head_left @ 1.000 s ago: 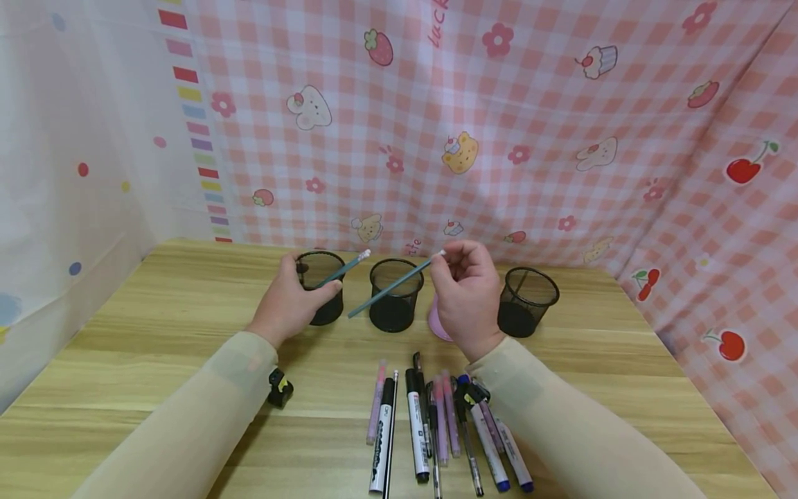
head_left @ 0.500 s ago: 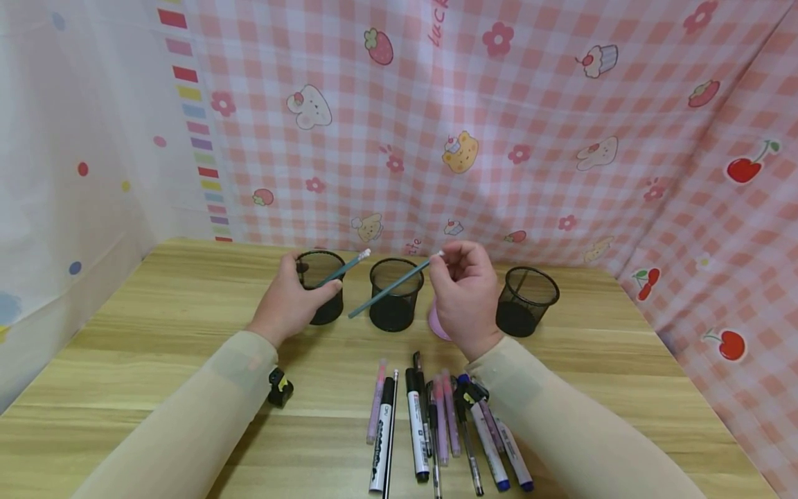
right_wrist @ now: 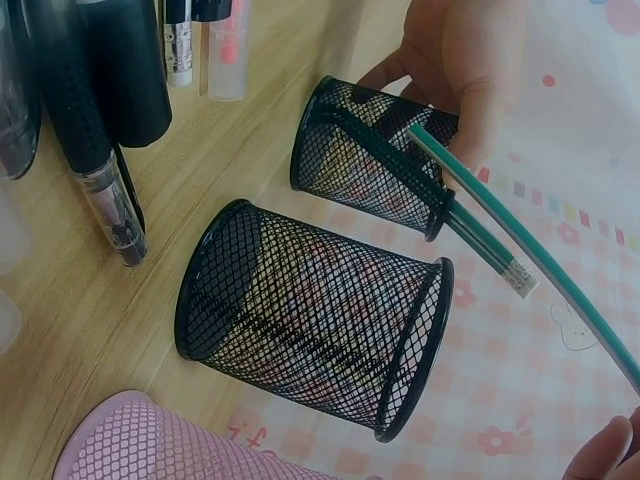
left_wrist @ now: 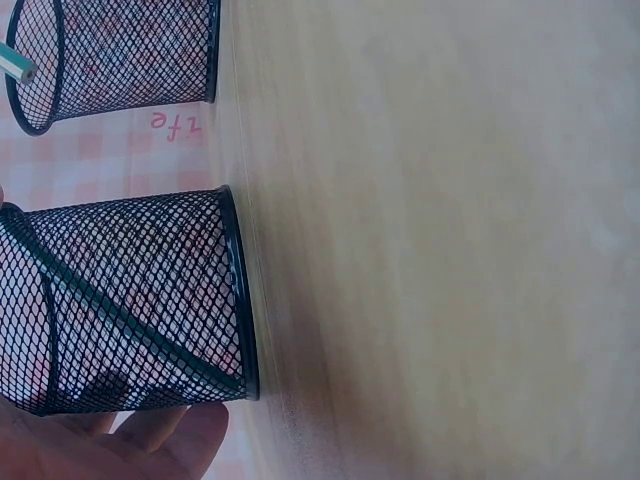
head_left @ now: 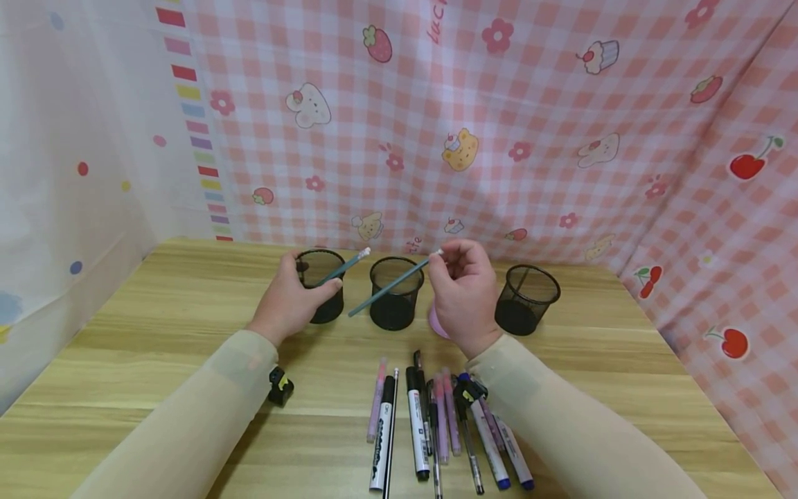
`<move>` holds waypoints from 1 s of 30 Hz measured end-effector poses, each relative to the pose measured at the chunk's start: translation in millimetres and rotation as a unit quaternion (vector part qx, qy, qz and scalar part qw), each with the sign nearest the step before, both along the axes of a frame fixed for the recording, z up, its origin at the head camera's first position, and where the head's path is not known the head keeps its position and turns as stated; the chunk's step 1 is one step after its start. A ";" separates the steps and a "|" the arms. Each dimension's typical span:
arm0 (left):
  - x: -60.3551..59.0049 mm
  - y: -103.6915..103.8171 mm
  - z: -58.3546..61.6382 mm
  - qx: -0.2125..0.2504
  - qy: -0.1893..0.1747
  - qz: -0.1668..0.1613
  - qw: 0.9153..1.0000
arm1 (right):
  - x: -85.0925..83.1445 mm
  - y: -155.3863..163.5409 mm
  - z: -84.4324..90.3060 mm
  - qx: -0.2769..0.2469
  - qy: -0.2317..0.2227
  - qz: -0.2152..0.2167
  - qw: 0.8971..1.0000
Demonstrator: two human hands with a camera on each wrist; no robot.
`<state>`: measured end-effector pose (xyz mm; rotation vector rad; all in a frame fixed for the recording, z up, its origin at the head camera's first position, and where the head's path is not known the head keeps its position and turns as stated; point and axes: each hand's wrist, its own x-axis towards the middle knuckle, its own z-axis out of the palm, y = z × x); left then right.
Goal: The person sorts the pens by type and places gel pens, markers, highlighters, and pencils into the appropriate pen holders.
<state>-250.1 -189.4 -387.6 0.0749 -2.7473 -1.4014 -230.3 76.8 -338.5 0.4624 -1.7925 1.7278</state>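
Right hand [head_left: 464, 298] pinches eraser end of green pencil [head_left: 389, 286], raised over middle cup [head_left: 395, 294] near desk's [head_left: 156, 326] far edge. Left hand [head_left: 288, 299] grips left cup [head_left: 321, 286]. Pencil likely light, stiff, smooth; tip fragile; mid-shaft grip steadier.

A slim teal pencil [head_left: 388, 286] slants above the middle black mesh cup [head_left: 395, 294].
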 end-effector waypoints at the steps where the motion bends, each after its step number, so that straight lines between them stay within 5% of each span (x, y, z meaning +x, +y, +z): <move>1: -0.1 -0.1 -0.1 0.000 0.001 0.000 1.000 | -0.2 -0.2 0.1 0.000 0.001 -0.002 1.000; 30: -1.7 -2.0 -1.5 -0.006 0.005 -0.001 1.000 | -13.2 -15.8 20.9 -0.036 0.014 -0.012 0.999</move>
